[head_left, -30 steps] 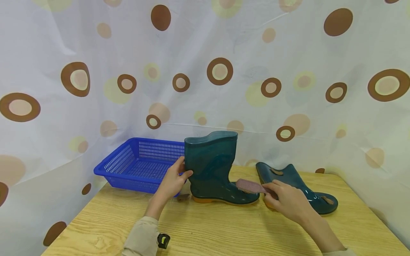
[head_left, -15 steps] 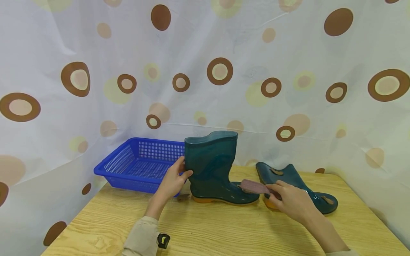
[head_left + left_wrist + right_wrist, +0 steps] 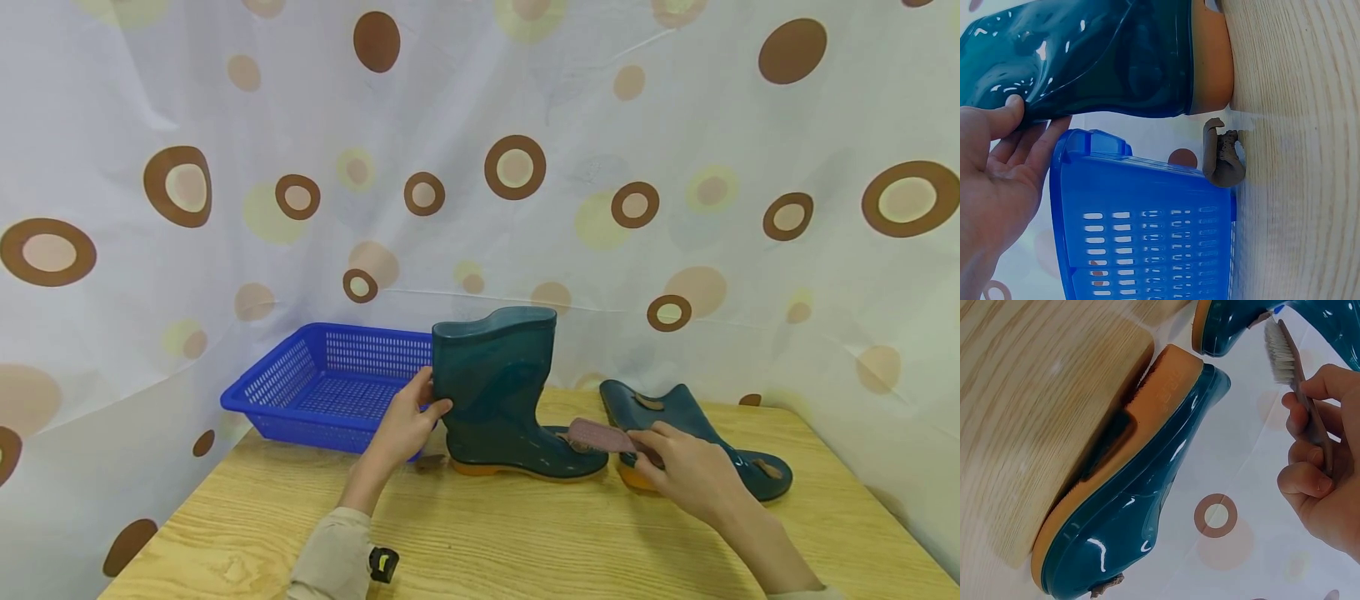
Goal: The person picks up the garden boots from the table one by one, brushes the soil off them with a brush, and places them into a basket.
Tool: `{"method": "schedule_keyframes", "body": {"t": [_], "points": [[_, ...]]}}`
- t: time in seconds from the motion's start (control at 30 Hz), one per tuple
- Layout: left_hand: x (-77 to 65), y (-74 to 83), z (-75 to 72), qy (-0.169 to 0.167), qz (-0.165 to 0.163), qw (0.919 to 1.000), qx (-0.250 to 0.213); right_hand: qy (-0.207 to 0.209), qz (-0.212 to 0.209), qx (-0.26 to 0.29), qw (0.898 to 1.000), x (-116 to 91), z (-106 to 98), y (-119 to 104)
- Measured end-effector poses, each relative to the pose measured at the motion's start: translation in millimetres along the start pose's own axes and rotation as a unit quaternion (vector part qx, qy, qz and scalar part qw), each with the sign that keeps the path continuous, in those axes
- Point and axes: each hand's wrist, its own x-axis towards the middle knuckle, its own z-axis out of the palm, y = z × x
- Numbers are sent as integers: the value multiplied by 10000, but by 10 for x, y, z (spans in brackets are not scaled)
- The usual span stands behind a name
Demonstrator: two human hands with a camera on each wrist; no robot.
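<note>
Steadying the upright green rubber boot (image 3: pixel 491 392) by the back of its shaft, the person's left hand (image 3: pixel 405 421) has its thumb pressed on the glossy side and its fingers bent behind, a light pinch rather than a full grasp. The boot stands on its orange sole on the wooden table (image 3: pixel 525 542), toe turned to the person's right, near the middle.

The right hand (image 3: pixel 690 471) is closed round the handle of a mauve scrubbing brush (image 3: pixel 600 436), its fingers curled underneath and the thumb laid along it. The brush head is at the boot's toe, pale bristles facing the boot; I can't tell whether they touch. Just by the bristles a brown smear shows on the toe.

Beyond that hand, to the right, a second green boot (image 3: pixel 701 425) also points its toe rightward; brown patches (image 3: pixel 768 469) mark its toe and shaft. On the other side, a blue plastic basket (image 3: pixel 300 433) with slotted walls sits beside the left hand, partly behind the boot. A curled brown lump (image 3: pixel 1221 164) lies on the table between the boot's heel and the basket. Behind everything hangs a pale sheet (image 3: pixel 465 83) printed with brown rings and dots.
</note>
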Motion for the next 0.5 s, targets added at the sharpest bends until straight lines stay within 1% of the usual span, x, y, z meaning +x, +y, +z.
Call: {"method": "schedule_keyframes", "body": {"t": [0.17, 0.3, 0.4, 0.5], "points": [[4, -5, -2, -14, -2, 10000, -16, 32, 2, 28, 10000, -8, -10, 13], [2, 0, 0, -20, 42, 10000, 2, -10, 44, 253, 9997, -18, -32, 8], [4, 0, 3, -12, 60, 10000, 16, -51, -1, 407, 9992, -19, -47, -2], [2, 3, 3, -11, 33, 10000, 21, -99, -72, 414, 9991, -17, -44, -3]]}}
